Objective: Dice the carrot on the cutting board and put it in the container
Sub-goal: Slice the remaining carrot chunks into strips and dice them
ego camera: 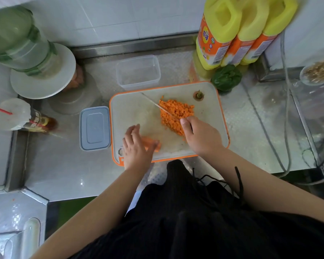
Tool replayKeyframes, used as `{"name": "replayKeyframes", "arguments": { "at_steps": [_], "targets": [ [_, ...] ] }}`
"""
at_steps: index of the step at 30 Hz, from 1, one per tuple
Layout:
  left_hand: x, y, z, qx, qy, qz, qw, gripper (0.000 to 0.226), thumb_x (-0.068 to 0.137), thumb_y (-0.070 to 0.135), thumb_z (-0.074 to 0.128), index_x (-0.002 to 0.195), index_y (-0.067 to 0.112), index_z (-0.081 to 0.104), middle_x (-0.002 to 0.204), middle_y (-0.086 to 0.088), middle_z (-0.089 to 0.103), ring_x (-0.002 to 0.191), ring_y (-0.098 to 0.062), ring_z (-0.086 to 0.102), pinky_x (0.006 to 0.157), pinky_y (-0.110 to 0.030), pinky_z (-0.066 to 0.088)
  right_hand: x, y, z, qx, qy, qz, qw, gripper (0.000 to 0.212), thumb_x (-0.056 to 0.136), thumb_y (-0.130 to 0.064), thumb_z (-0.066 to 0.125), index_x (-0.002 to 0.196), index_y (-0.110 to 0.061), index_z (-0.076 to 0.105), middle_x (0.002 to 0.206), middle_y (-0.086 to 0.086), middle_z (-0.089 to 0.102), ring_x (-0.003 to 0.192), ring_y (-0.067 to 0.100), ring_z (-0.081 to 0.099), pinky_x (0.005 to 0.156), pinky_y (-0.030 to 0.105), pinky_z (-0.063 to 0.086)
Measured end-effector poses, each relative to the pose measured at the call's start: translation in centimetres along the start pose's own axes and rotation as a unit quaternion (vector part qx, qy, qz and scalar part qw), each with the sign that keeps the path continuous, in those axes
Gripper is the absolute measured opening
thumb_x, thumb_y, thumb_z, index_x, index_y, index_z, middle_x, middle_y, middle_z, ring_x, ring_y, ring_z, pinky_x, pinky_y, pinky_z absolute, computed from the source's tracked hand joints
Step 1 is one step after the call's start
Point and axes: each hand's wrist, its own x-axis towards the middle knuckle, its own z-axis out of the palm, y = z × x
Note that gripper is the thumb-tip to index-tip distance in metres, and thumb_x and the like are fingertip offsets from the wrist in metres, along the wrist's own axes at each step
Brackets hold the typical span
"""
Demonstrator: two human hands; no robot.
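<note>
A white cutting board point(131, 111) with an orange rim lies on the steel counter. A pile of diced carrot point(176, 114) sits right of its middle. My right hand point(200, 135) grips a knife point(157, 105), its blade lying along the left side of the pile. My left hand point(137, 146) rests with fingers spread on an uncut carrot piece point(151, 143) at the board's near left. The carrot's stem end point(198, 95) lies at the far right corner. An empty clear container point(138, 72) stands just behind the board.
A grey lid point(94, 128) lies left of the board. Yellow oil bottles point(232, 30) and a green pepper point(225, 77) stand at the back right. A white plate under a green jug point(43, 71) and a sauce bottle point(26, 118) are at the left. Cables point(286, 128) run along the right.
</note>
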Motion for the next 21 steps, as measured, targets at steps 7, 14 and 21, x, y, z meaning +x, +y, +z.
{"name": "replayKeyframes", "arguments": {
  "at_steps": [7, 14, 21],
  "targets": [
    [2.0, 2.9, -1.1, 0.051, 0.091, 0.238, 0.966, 0.053, 0.102, 0.042, 0.03, 0.143, 0.011, 0.045, 0.151, -0.019, 0.036, 0.133, -0.039, 0.037, 0.112, -0.048, 0.028, -1.3, 2.5, -0.2, -0.136, 0.046, -0.064, 0.988, 0.041, 0.093, -0.05, 0.049, 0.113, -0.015, 0.051, 0.101, 0.001, 0.064, 0.094, 0.024, 0.06, 0.071, 0.037, 0.045],
    [3.3, 4.0, 0.6, 0.05, 0.029, 0.139, 0.989, 0.051, 0.095, 0.042, 0.033, 0.138, 0.02, 0.052, 0.147, -0.014, 0.04, 0.133, -0.035, 0.036, 0.111, -0.054, 0.031, -1.9, 2.7, -0.6, -0.063, 0.092, -0.048, 0.993, 0.035, 0.094, -0.048, 0.047, 0.11, -0.017, 0.048, 0.094, -0.001, 0.065, 0.086, 0.024, 0.063, 0.065, 0.036, 0.047],
    [0.5, -1.1, -0.3, -0.039, 0.201, 0.134, 0.97, 0.038, 0.094, 0.012, 0.055, 0.129, 0.002, 0.046, 0.118, -0.022, 0.048, 0.101, -0.039, 0.053, 0.087, -0.042, 0.049, -2.2, 1.9, -0.2, 0.014, -0.073, 0.005, 0.997, 0.051, 0.089, -0.068, 0.033, 0.101, -0.022, 0.051, 0.072, -0.004, 0.057, 0.071, 0.021, 0.057, 0.062, 0.035, 0.043]
  ]
}}
